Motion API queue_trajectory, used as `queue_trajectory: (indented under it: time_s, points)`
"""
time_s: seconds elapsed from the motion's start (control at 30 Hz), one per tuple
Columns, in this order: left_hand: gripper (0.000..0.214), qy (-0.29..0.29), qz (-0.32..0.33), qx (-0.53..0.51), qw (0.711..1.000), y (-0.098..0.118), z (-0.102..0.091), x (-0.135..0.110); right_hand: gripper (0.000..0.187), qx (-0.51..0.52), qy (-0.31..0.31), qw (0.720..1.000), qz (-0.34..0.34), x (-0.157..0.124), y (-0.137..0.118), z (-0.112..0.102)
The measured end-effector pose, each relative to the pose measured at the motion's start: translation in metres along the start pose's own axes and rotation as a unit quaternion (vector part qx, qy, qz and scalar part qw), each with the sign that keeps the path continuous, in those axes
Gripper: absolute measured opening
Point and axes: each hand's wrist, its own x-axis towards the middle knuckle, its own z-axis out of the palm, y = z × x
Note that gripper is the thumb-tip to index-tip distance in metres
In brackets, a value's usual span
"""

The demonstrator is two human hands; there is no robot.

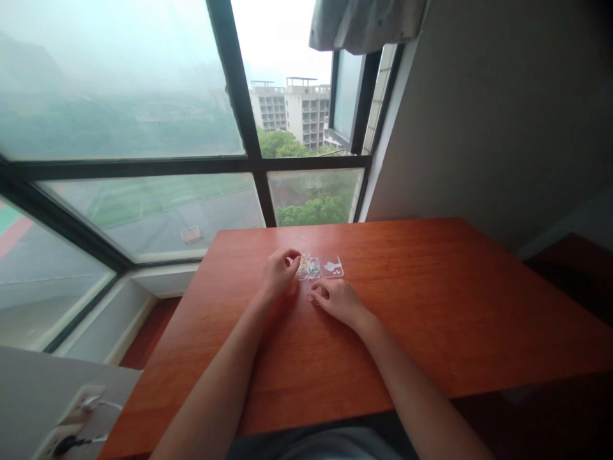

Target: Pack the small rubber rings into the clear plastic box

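A small clear plastic box (pixel 314 268) lies lidded-open on the table, with gold-coloured and silvery ring-like pieces in its left part. White shapes show on its clear right-hand panel (pixel 332 267). At the box's left edge is my left hand (pixel 278 273), thumb and forefinger closed against the rim; the exact contact is hard to see. Just in front of the box, my right hand (pixel 341 300) pinches a small ring (pixel 310 298) between thumb and fingertips, close above or on the tabletop.
The reddish-brown wooden table (pixel 431 306) stretches far to the right. Windows with dark frames (pixel 191 167) rise behind and to the left, one pane open beneath a curtain (pixel 366 25). Wall sockets with plugs (pixel 76 415) are at lower left. A grey wall (pixel 479 128) stands at right.
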Motion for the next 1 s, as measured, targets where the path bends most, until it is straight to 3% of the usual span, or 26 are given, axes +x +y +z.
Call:
queue_trajectory:
  time_s: [1.0]
  points:
    - [0.013, -0.029, -0.002, -0.026, 0.999, -0.0035, 0.0041, 0.0001, 0.015, -0.023, -0.028, 0.999, 0.008, -0.0022, -0.0052, 0.0017]
